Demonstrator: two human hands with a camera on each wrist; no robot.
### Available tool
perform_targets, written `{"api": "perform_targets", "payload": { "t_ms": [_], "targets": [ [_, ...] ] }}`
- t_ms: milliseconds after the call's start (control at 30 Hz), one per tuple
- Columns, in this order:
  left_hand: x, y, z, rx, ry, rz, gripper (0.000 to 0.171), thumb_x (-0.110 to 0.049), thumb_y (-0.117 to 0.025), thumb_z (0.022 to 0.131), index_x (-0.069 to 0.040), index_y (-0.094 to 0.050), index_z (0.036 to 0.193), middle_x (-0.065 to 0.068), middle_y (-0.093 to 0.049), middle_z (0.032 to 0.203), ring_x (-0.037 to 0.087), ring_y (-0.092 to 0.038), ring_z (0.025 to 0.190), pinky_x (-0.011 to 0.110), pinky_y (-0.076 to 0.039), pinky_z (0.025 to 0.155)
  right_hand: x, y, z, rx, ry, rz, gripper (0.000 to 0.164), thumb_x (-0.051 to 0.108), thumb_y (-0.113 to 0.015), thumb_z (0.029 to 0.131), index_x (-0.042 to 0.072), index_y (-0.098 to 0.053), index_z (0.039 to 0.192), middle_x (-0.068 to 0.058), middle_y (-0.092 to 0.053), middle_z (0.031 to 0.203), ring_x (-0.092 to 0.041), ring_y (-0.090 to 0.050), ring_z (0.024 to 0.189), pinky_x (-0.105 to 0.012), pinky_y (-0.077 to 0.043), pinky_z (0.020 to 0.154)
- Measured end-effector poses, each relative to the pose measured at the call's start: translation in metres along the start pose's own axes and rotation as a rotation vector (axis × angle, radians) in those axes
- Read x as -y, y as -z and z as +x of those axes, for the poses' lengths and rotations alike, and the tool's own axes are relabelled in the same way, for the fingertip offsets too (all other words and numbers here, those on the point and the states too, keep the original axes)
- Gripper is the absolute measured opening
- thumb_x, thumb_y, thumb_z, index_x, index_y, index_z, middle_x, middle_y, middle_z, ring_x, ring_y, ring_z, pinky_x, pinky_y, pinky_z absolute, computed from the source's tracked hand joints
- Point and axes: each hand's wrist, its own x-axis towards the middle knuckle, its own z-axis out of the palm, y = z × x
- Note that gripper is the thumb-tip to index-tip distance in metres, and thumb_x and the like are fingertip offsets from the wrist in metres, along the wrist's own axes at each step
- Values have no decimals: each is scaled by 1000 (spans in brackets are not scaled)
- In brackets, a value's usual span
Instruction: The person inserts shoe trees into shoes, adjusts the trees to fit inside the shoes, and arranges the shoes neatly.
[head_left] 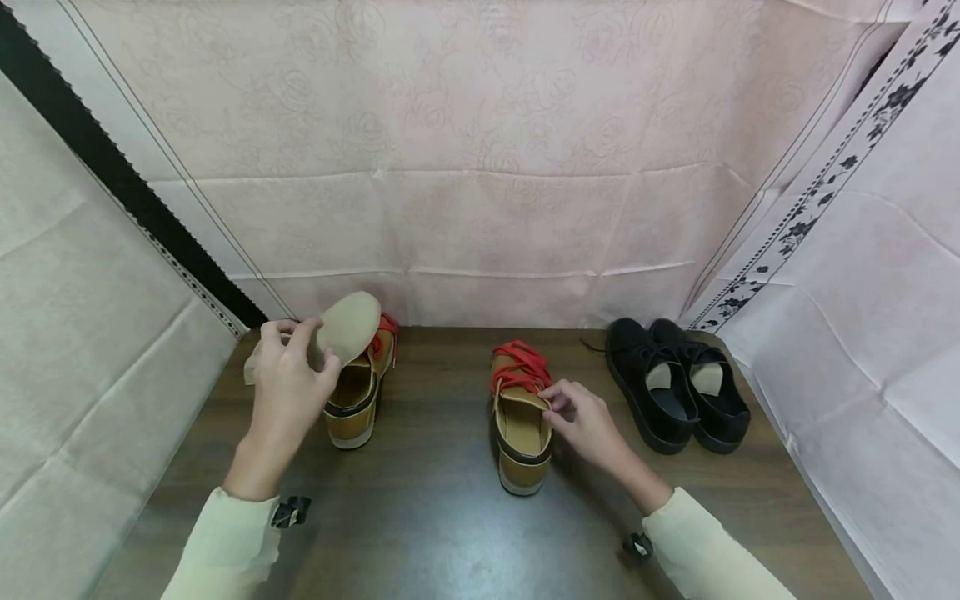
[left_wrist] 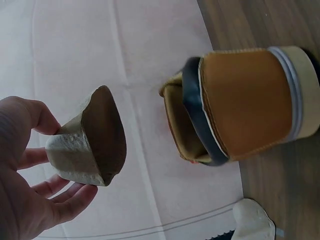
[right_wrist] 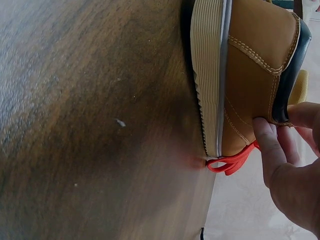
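My left hand [head_left: 288, 375] holds a pale insole [head_left: 352, 325] by one end, above and beside the left tan shoe [head_left: 352, 421]. In the left wrist view the insole [left_wrist: 75, 152] is bent between thumb and fingers, apart from the shoe [left_wrist: 245, 100]. A second insole [left_wrist: 252, 220] lies on the table, mostly hidden behind the hand in the head view. My right hand [head_left: 581, 417] pinches the collar edge of the other tan shoe [head_left: 522, 471], which stands upright with red laces [head_left: 520, 367]. The right wrist view shows thumb and fingers on that shoe's [right_wrist: 255, 75] dark collar.
A pair of black shoes [head_left: 660, 392] stands at the right on the wooden table [head_left: 420, 533], with pale insoles visible inside. Cloth-covered walls [head_left: 480, 225] rise behind the table and along both sides.
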Motion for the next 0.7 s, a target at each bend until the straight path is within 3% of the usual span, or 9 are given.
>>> {"api": "perform_targets", "payload": {
  "t_ms": [267, 467, 700],
  "targets": [
    [-17, 0, -6, 50, -18, -23, 35, -1, -70, 83, 5, -69, 118, 31, -51, 115, 43, -59, 89, 56, -56, 70, -1, -1, 0, -5, 4, 10, 25, 6, -80, 90, 19, -71, 110, 3, -61, 90, -12, -62, 87, -36, -59, 84],
    [-28, 0, -11, 96, -8, -36, 36, -2, -71, 84, 0, -70, 120, 27, -51, 115, 41, -60, 81, 55, -56, 67, -2, 0, 0, -4, 8, 12, 25, 7, -80, 90, 19, -71, 110, 3, -62, 90, -12, -62, 87, -36, -59, 84],
    [-44, 3, -15, 122, -41, -65, 36, -2, -72, 82, -1, -71, 118, 25, -51, 114, 38, -61, 81, 50, -55, 68, -2, 1, 1, -3, 9, 13, 25, 7, -80, 90, 19, -70, 110, 2, -62, 91, -12, -62, 87, -38, -59, 85]
  ]
}}
